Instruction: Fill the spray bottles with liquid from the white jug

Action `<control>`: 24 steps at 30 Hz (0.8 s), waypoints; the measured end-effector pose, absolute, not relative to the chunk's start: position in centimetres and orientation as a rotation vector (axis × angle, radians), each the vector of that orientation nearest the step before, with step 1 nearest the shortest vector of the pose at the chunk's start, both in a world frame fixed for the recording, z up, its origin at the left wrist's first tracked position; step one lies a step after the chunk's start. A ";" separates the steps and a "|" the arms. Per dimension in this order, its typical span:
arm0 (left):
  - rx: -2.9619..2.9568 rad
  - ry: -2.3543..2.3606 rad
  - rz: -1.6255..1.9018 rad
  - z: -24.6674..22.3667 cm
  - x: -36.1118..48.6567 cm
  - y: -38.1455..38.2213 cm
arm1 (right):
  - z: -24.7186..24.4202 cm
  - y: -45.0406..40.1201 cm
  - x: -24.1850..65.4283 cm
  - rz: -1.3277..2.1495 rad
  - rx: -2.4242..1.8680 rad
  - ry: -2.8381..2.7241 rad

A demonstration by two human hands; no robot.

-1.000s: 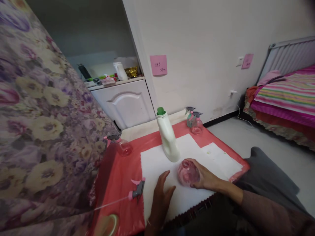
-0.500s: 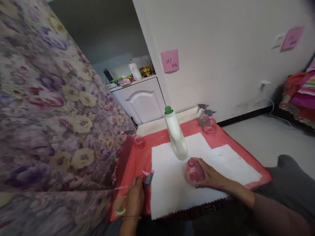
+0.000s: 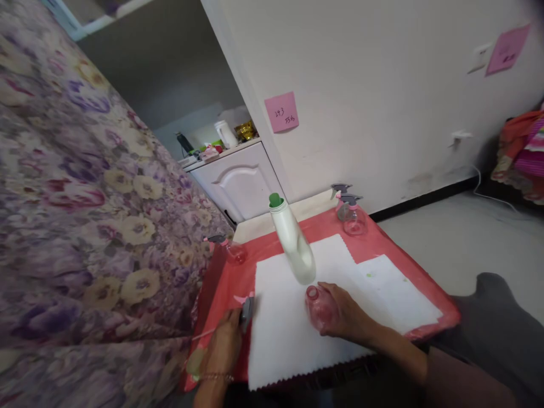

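My right hand [image 3: 346, 314] is wrapped around a clear pink spray bottle [image 3: 322, 309] with no top on it, its open neck upward, tilted a little left over the white cloth [image 3: 289, 345]. At the left side of the red-covered table, my left hand [image 3: 225, 340] is closed on a grey and pink trigger spray head [image 3: 247, 311]. Its thin tube [image 3: 203, 335] sticks out left past the hand. Just behind the pink bottle stands a tall white-green jug [image 3: 293, 243] with a green cap [image 3: 275, 200].
Spray bottles with their heads on stand at the back left [image 3: 235, 252] and back right [image 3: 355, 221]. A pale round object [image 3: 195, 362] lies by my left wrist. A floral curtain [image 3: 106, 226] hangs close on the left; a white cabinet [image 3: 244, 181] and wall are behind.
The view has shifted slightly. The spray head has turned more upright in my left hand. My right hand still holds the pink bottle, which now leans a little more to the left.
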State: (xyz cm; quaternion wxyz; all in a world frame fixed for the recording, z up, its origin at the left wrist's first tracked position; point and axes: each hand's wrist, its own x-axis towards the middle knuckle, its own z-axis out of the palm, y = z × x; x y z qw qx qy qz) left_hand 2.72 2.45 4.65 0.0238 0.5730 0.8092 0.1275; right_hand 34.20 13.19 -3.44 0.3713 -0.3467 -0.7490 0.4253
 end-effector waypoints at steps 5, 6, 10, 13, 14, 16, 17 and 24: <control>1.733 2.261 1.049 8.5 7.2 2.4 | -2.9 12.8 34.1 1.063 -0.880 -1.879; 1.656 2.190 1.184 9.4 8.4 2.4 | -2.8 12.7 34.2 1.052 -0.870 -1.866; 1.244 1.807 1.664 12.9 13.2 2.4 | -2.6 12.5 34.7 1.026 -0.846 -1.829; 1.118 1.525 1.867 14.9 16.2 2.3 | -2.9 12.7 35.3 1.034 -0.838 -1.807; 1.101 1.475 1.893 15.4 17.0 2.3 | -3.0 12.8 35.4 1.044 -0.827 -1.808; 1.078 1.430 1.916 16.0 18.5 2.3 | -3.2 13.0 35.7 1.071 -0.797 -1.821; 1.078 1.421 1.915 16.0 19.0 2.3 | -3.3 13.1 35.8 1.081 -0.786 -1.827; 1.209 1.454 1.775 14.8 20.9 3.0 | -3.0 13.0 35.7 1.086 -0.782 -1.806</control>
